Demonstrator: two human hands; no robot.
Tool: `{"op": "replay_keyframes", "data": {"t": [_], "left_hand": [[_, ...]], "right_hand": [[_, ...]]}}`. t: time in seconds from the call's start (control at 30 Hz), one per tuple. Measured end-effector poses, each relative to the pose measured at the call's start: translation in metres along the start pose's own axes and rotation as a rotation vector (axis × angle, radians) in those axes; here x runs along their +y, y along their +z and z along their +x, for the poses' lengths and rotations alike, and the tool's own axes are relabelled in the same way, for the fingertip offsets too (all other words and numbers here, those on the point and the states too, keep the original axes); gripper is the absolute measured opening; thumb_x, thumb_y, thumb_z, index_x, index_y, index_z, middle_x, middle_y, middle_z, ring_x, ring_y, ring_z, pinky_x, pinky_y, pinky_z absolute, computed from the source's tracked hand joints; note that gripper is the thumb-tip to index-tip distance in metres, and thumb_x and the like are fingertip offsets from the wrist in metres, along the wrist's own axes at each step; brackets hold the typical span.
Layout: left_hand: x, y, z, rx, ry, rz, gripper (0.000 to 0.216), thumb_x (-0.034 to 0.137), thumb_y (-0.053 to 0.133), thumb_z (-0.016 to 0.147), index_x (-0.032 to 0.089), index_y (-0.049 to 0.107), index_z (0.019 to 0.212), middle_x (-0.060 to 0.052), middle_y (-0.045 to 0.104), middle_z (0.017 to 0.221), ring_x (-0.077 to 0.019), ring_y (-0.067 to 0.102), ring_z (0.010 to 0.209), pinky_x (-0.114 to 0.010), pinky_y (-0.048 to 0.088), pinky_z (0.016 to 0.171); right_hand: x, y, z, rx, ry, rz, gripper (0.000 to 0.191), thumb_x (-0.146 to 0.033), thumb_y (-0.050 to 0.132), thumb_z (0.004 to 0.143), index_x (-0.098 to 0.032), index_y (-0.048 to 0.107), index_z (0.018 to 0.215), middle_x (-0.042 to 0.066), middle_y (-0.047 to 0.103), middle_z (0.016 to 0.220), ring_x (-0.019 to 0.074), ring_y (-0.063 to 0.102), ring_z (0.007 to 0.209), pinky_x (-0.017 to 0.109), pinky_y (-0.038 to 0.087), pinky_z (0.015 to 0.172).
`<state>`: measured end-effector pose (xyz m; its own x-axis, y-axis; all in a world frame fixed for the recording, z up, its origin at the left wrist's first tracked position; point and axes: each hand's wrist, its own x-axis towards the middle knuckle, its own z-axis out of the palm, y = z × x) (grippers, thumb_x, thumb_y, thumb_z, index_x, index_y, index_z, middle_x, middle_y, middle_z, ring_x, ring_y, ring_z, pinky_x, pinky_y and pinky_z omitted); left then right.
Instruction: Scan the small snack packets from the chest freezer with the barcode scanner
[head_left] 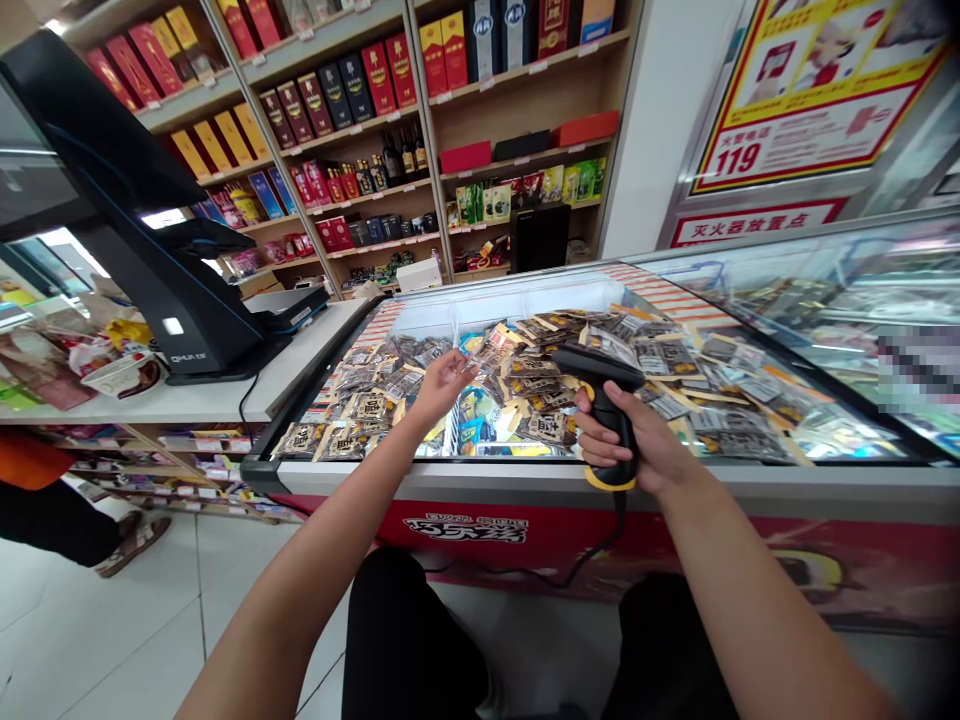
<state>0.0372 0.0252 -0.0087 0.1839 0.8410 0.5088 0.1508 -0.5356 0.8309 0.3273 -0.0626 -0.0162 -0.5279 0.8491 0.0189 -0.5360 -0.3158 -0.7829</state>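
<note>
- I have the right hand (649, 437) wrapped around the handle of a black pistol-grip scanner with yellow trim (600, 368), held above the front edge of the goods, its head pointing left.
- My left hand (444, 385) reaches over the middle of the spread, fingers curled with a narrow gap; I cannot tell whether they pinch a clear wrapper or only hover over one.
- Around both hands lie small flat dark packets with printed labels (371, 405), heaped left and right; glare hides whether they rest on glass or beneath it.
- To handle this well, I would lay one packet flat, smooth its shiny film, tilt it away from glare and steady the scanner head square to the printing. A light grip seems enough for such thin packs.
- The black scanner cable (581, 570) sags past the red front of the long grey-rimmed chest (720, 487), near the knees; I judge it could snag.
- A white wire divider (452, 432) stands just below the left hand, where fingers might catch.
- Left, a black upright checkout terminal (187, 310) occupies the pale counter (300, 370); someone's dark-trousered leg (56, 520) is near it. Behind, wooden shelves (536, 68) carry boxes.
</note>
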Motion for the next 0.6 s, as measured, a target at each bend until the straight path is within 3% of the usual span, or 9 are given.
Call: {"op": "replay_keyframes", "data": {"t": [0.23,0.6], "left_hand": [[0.0091,-0.0004,-0.0016,-0.025,0.012,0.045,0.058,0.069,0.076,0.086,0.022,0.044,0.075,0.003,0.035,0.073,-0.0134,0.034,0.068,-0.029,0.034,0.066],[0.0053,0.0009,0.0005,-0.020,0.055,0.058,0.055,0.062,0.076,0.089,0.022,0.042,0.072,0.003,0.039,0.073,-0.0138,0.043,0.068,-0.030,0.042,0.067]], "right_hand": [[0.0009,0.0003,0.0004,0.006,0.008,-0.014,0.042,-0.057,0.082,0.088,-0.021,0.061,0.089,-0.010,0.039,0.056,0.0024,0.020,0.040,0.016,0.033,0.041],[0.0013,0.0002,-0.0010,-0.004,0.001,0.003,0.042,-0.057,0.083,0.087,-0.021,0.062,0.087,-0.010,0.041,0.055,0.0025,0.017,0.040,0.017,0.034,0.042]]}}
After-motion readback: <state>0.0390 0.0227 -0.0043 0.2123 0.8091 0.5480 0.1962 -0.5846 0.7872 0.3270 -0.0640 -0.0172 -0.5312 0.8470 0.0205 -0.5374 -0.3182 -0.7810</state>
